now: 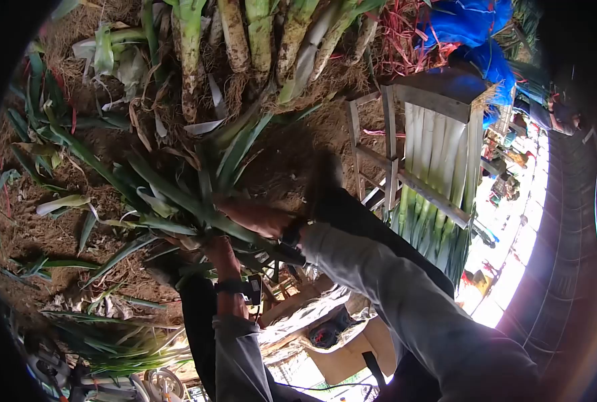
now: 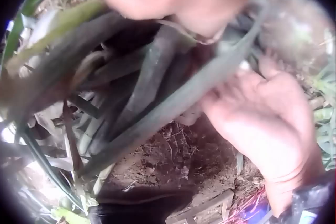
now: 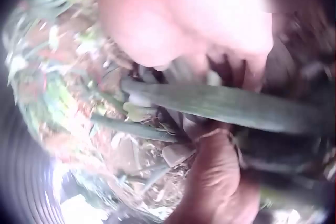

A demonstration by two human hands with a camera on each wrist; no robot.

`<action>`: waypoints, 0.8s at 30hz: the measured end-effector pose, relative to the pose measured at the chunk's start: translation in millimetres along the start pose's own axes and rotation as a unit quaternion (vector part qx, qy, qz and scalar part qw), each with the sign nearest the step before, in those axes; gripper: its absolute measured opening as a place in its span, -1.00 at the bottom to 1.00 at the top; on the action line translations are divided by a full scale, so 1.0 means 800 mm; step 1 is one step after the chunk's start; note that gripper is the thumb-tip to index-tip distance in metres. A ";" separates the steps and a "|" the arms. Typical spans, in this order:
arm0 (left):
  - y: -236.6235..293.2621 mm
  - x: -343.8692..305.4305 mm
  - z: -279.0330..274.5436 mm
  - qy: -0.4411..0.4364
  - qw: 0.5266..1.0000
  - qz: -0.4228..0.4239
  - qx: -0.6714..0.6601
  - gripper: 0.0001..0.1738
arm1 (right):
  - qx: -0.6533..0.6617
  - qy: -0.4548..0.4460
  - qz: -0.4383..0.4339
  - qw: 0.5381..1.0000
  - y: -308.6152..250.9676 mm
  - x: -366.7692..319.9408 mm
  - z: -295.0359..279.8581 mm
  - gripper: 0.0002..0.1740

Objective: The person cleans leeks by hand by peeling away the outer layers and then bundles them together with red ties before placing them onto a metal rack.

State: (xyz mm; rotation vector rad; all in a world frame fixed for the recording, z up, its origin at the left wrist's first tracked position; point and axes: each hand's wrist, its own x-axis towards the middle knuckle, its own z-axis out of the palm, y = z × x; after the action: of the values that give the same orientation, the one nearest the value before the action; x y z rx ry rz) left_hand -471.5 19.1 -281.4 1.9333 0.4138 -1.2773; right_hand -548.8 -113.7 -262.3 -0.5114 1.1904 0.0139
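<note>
Long green leaves (image 1: 178, 194) with pale stalks lie in a bundle low over the soil. My left hand (image 1: 223, 258) grips the bundle from its near side; in the right wrist view the left hand (image 3: 215, 182) presses against the stalks, fingertips partly hidden. From the right, my right hand (image 1: 255, 218) reaches across the leaves. The left wrist view has the right hand (image 2: 262, 124) with its palm turned up and fingers extended, partly behind a broad leaf (image 2: 173, 108). That leaf (image 3: 220, 103) crosses between both hands in the right wrist view.
Thick leeks with soil-covered roots (image 1: 238, 40) lie along the top. A metal frame (image 1: 439, 100) at the right holds white-stemmed leeks (image 1: 432, 154). Red string (image 1: 402, 40) and blue plastic (image 1: 466, 23) are beyond it. Loose leaves (image 1: 64, 264) are scattered on the soil at the left.
</note>
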 end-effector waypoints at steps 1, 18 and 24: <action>-0.049 0.043 -0.025 0.007 0.999 0.032 0.043 -0.46 | -0.095 0.027 0.043 0.994 -0.021 -0.004 -0.017 -0.58; -0.133 0.095 -0.061 0.092 0.757 0.343 0.549 -0.94 | -0.166 0.428 -0.395 0.796 -0.321 0.076 -0.319 -0.50; -0.113 0.081 -0.055 0.105 0.931 0.190 0.294 -0.62 | -0.310 0.467 -0.338 0.756 -0.464 0.025 -0.367 -0.62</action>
State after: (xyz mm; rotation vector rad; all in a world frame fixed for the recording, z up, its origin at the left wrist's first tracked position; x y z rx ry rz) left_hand -471.4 102.1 -367.9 2.5060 -0.2773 -1.0039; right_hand -697.9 -561.3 -221.7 -1.6634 1.9084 -0.5480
